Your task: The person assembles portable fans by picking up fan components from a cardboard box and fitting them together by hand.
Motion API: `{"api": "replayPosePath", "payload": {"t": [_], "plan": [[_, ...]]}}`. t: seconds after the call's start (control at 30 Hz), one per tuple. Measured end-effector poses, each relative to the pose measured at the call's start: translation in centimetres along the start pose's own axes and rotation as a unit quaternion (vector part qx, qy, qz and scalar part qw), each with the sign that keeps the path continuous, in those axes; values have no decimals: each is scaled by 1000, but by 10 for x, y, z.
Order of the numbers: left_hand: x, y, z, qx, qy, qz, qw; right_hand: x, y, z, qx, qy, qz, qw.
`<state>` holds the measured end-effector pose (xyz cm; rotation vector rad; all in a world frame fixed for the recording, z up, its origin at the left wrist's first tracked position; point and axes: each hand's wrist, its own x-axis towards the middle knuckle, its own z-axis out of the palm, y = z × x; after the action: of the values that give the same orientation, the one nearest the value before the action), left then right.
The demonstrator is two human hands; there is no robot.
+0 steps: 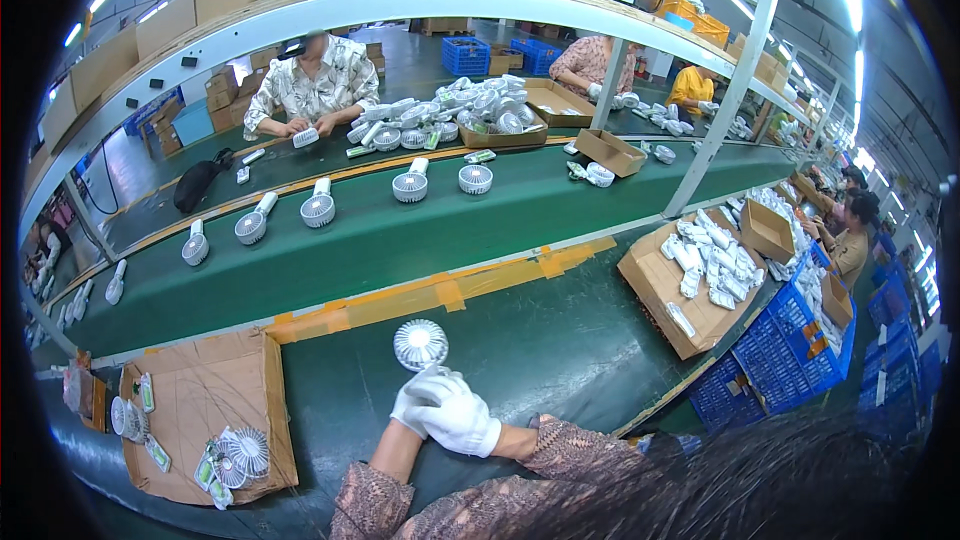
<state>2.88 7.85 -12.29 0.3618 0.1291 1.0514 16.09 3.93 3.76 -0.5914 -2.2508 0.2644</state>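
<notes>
A white handheld fan point(420, 344) with a round grille points away from me over the green bench. Its handle is hidden beneath my two white-gloved hands, which are pressed together at its near end. My left hand point(408, 406) is closed around the handle side. Lying across it from the right, my right hand point(464, 422) has its fingers curled in at the same spot. The overlap hides most fingertips of both hands.
At left, a shallow cardboard tray point(200, 370) holds a few fans and small packets. At right, another cardboard tray point(640, 275) is heaped with white parts, beside blue crates point(790, 350). Fans line the green conveyor point(400, 240) ahead. A person point(315, 80) works across it.
</notes>
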Motion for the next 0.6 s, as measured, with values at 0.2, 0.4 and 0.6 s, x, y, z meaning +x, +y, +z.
{"api": "replayPosePath", "payload": {"t": [0.2,0.4,0.6], "plan": [[6,-12,96,27,224,-16,974,-6,56,-21,-59,60,129,988],[4,-12,89,6,225,13,974,-13,43,-14,-29,29,95,995],[9,-25,48,-77,112,4,991,-8,22,-18,-3,22,72,997]]}}
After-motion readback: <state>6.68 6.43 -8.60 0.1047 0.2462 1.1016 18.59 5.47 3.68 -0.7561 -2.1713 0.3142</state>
